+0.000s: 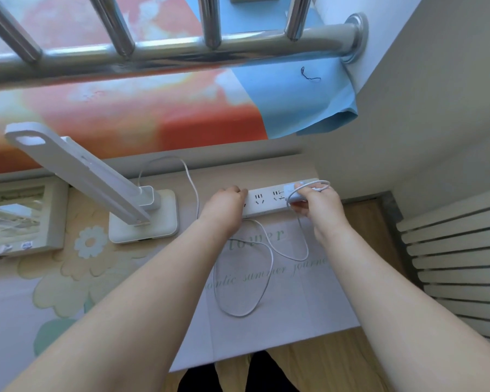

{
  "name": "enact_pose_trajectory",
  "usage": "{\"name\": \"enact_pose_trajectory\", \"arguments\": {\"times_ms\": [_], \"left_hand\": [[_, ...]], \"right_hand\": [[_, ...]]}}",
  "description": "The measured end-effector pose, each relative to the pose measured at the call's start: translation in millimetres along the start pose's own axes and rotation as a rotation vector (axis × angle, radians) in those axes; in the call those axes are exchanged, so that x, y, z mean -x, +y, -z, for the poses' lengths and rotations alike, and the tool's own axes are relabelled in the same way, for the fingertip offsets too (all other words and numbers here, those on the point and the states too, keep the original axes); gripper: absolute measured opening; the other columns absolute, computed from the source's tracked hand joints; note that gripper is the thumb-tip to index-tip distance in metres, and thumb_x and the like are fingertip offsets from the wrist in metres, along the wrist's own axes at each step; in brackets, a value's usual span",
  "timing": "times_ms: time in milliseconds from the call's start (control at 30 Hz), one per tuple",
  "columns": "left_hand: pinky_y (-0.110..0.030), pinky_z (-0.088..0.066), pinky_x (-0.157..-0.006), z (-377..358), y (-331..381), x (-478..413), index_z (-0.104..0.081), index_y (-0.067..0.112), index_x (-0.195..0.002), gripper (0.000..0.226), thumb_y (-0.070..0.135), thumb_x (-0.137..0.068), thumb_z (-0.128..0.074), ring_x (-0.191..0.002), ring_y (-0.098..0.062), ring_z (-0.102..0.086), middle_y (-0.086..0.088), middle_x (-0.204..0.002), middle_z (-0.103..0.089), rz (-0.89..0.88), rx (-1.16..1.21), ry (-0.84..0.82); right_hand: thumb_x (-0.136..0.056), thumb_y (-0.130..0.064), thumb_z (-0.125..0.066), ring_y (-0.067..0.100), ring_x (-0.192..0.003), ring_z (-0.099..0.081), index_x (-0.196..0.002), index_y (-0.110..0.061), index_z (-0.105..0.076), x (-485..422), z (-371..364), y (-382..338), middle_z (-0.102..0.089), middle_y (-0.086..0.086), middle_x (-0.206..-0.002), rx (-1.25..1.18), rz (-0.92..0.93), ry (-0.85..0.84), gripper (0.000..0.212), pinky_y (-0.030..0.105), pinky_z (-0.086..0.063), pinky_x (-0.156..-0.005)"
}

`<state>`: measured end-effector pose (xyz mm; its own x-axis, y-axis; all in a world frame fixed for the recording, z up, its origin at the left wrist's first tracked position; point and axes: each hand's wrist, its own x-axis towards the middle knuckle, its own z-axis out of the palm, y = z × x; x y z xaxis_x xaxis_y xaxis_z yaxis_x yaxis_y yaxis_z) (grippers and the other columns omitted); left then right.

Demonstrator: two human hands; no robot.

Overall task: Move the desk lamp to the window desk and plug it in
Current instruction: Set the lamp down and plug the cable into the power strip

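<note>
Two bare arms (153, 292) reach up from the bottom of the frame. At middle left, the white desk lamp (143, 210) stands on the desk (309, 301). The left hand (224, 203) curls round the left end of the power strip (263, 203), holding it, I think. The right hand (318, 206) pinches the blurry white plug (293, 192) above the strip's right end.

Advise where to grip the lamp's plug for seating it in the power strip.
Probably pinch the plug by its side faces, coming from above: the power strip lies flat with its sockets facing up. The left hand grips its left end.
</note>
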<state>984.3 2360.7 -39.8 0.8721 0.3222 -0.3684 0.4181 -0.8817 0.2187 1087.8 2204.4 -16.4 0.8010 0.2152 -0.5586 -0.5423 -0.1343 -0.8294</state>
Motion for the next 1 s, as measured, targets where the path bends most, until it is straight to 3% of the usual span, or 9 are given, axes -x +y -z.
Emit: {"name": "enact_pose_trajectory", "arguments": {"times_ms": [133,300,467,567,667,800,1000], "left_hand": [[-0.040,-0.050,-0.089,-0.7,-2.9,-1.5,-0.043,0.011,-0.137,0.055,0.001,-0.083,-0.052,-0.113,-0.033,-0.052,-0.009,-0.132,-0.051,-0.004,0.030,-0.010],[-0.034,-0.043,-0.101,-5.4,-9.5,-2.0,-0.034,0.017,-0.147,0.066,0.003,-0.085,-0.051,-0.128,-0.028,-0.045,-0.004,-0.146,-0.042,0.011,0.142,-0.005],[-0.031,-0.039,-0.105,-9.9,-14.8,-2.9,-0.045,0.021,-0.141,0.063,0.003,-0.081,-0.056,-0.131,-0.024,-0.045,0.001,-0.144,-0.048,0.080,0.313,0.054],[-0.029,-0.039,-0.105,-11.7,-17.4,-2.9,-0.049,0.023,-0.139,0.063,0.004,-0.079,-0.059,-0.130,-0.022,-0.046,0.003,-0.143,-0.050,0.098,0.367,0.067],[-0.030,-0.040,-0.104,-12.2,-16.8,-3.2,-0.050,0.023,-0.138,0.063,0.003,-0.078,-0.060,-0.129,-0.023,-0.048,0.003,-0.141,-0.051,0.089,0.379,0.078],[-0.029,-0.040,-0.104,-13.8,-18.1,-2.8,-0.049,0.022,-0.139,0.064,0.002,-0.079,-0.059,-0.130,-0.022,-0.046,0.003,-0.143,-0.049,0.087,0.400,0.080],[-0.029,-0.040,-0.103,-12.3,-20.8,-1.7,-0.050,0.022,-0.138,0.063,0.003,-0.078,-0.059,-0.128,-0.024,-0.047,0.001,-0.141,-0.051,0.085,0.416,0.074]], "right_hand": [[-0.090,-0.006,-0.063,0.031,-0.094,-0.060,-0.102,-0.003,-0.058,0.3,-2.2,-4.1,-0.059,0.021,-0.106,-0.061,-0.076,0.020,0.013,0.035,-0.056,-0.074],[-0.091,-0.011,-0.064,0.028,-0.079,-0.063,-0.101,-0.006,-0.057,-0.5,-0.2,-4.6,-0.060,0.018,-0.103,-0.084,-0.115,0.029,0.013,0.033,-0.057,-0.071],[-0.090,-0.016,-0.066,0.023,-0.065,-0.065,-0.087,-0.015,-0.057,0.1,-2.4,-4.8,-0.065,0.009,-0.084,0.012,-0.101,-0.008,0.010,0.028,-0.056,-0.063],[-0.090,-0.006,-0.064,0.025,-0.064,-0.065,-0.099,-0.013,-0.055,2.8,-6.3,-7.0,-0.064,0.013,-0.082,0.000,-0.095,-0.088,0.015,0.026,-0.058,-0.058],[-0.090,0.003,-0.061,0.026,-0.067,-0.067,-0.112,-0.013,-0.053,4.2,-10.8,-8.8,-0.064,0.013,-0.091,0.021,-0.066,-0.161,0.028,0.029,-0.059,-0.065],[-0.088,-0.008,-0.067,0.027,-0.073,-0.064,-0.100,-0.017,-0.055,3.9,-18.8,-8.3,-0.062,0.011,-0.101,0.109,-0.003,-0.179,0.019,0.033,-0.056,-0.070],[-0.085,-0.003,-0.066,0.022,-0.067,-0.061,-0.094,-0.015,-0.064,-0.9,-21.2,-4.4,-0.065,0.004,-0.087,0.314,0.062,-0.148,0.015,0.031,-0.053,-0.068]]}}
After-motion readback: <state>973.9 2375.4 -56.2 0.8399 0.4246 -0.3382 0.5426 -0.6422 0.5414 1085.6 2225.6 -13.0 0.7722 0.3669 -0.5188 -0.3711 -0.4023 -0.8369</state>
